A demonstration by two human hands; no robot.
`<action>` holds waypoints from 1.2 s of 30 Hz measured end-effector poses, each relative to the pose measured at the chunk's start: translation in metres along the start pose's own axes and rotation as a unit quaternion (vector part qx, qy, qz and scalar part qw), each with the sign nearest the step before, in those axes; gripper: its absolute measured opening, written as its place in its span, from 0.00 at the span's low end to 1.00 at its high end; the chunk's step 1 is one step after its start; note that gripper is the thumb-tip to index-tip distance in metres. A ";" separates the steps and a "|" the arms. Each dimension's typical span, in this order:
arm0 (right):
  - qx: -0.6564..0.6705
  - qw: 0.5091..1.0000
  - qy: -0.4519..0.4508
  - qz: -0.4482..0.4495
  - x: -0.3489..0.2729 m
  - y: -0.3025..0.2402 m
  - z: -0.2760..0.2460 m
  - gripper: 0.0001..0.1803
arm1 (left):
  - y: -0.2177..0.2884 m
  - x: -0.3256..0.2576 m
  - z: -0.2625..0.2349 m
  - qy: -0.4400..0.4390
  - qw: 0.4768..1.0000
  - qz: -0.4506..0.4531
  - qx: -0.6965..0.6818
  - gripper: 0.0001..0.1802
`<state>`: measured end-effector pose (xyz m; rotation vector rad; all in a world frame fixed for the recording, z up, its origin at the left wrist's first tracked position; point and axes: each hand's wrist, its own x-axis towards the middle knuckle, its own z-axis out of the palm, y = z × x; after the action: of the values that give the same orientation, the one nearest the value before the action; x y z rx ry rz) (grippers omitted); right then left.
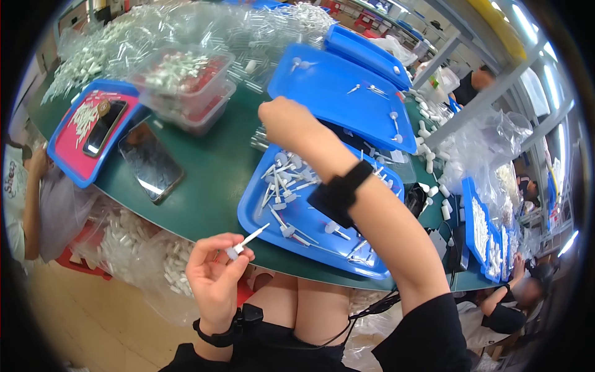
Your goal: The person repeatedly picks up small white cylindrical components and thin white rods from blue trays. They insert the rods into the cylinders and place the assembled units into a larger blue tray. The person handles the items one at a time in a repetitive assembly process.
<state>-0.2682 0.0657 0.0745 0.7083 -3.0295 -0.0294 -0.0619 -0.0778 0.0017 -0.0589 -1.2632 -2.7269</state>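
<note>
My left hand (217, 270) pinches a small white plastic part (242, 243) with a wide cap and a thin pointed stem, beyond the table's near edge. The stem points up and to the right. My right hand (286, 121) is curled over a bunch of clear thin tubes (259, 137), between the two large blue trays. Its fingertips are hidden, and so is whatever they grip. Under my right forearm lies the nearer blue tray (248, 214), with several capped white parts (282, 180) scattered in it.
A second blue tray (347, 115) with a few parts lies farther back. Stacked clear boxes (192, 115), a phone (150, 161) and a pink-lined blue tray (62, 162) stand left. Heaped clear tubes (204, 25) cover the back. A metal post (465, 108) rises right. Other people sit on both sides.
</note>
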 end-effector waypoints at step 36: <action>0.011 0.956 0.139 0.258 -0.323 0.285 -0.024 0.07 | -0.032 -0.024 0.074 -0.100 0.989 -0.105 -0.016 0.17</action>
<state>-0.1037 0.4642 0.0976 -0.0931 -2.8368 0.1073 -0.0442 0.0012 0.0234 -0.2216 -1.3476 -2.9842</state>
